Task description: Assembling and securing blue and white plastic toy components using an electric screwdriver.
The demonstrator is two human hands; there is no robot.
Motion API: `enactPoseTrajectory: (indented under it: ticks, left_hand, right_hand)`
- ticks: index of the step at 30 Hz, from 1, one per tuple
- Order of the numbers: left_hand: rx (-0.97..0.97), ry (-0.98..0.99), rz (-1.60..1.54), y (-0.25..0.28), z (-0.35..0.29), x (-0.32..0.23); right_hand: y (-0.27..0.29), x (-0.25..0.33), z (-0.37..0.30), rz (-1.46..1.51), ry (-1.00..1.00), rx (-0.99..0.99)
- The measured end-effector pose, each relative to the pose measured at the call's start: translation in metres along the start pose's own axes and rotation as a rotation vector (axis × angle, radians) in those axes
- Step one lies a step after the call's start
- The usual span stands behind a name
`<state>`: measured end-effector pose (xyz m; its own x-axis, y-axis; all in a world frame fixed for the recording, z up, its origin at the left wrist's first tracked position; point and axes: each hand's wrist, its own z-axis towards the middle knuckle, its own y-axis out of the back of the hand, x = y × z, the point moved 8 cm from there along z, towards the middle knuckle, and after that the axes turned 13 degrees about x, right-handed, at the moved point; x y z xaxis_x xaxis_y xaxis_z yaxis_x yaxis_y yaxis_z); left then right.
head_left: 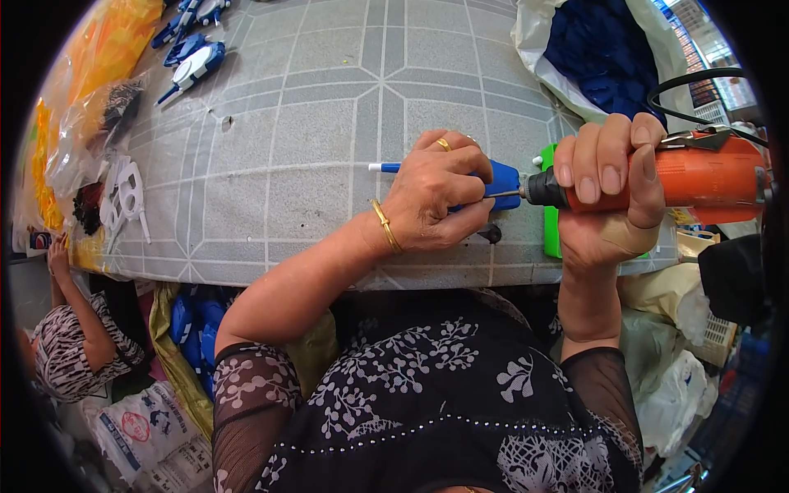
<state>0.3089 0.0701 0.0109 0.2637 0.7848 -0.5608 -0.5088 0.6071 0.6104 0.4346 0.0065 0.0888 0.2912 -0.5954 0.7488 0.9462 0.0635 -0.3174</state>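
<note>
My left hand point(444, 191) is closed over a blue plastic part point(505, 186) with a thin white-tipped stem point(384, 168), and presses it near the table's front edge. In my right hand point(608, 185) lies an orange electric screwdriver point(699, 174), gripped round its black nose and held level. The thin bit points left and reaches the blue part by my left fingertips. Whether a screw sits at its tip is too small to tell. A green tray point(551, 232) stands partly hidden behind my right hand. Beside my left fingers lies a small dark knob-like piece point(491, 233).
Several blue-and-white assembled pieces point(197, 67) lie at the far left, white plastic frames point(127, 197) and yellow plastic bags point(107, 49) at the left. A white sack of blue parts point(534, 33) stands far right, near a black cable point(694, 76). Another person's arm point(78, 300) shows at left.
</note>
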Motion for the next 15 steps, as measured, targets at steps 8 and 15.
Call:
enactPoseTrajectory:
  ticks: [8, 15]
  left_hand:
    - [0.000, 0.037, -0.018, -0.0009, -0.0015, 0.0046]
    - [0.007, 0.039, 0.023, -0.0023, -0.0024, 0.0071]
  right_hand:
    - [0.0010, -0.0029, 0.0004, 0.007, 0.007, 0.017]
    - [0.0017, -0.0032, 0.0013, 0.004, 0.008, 0.011]
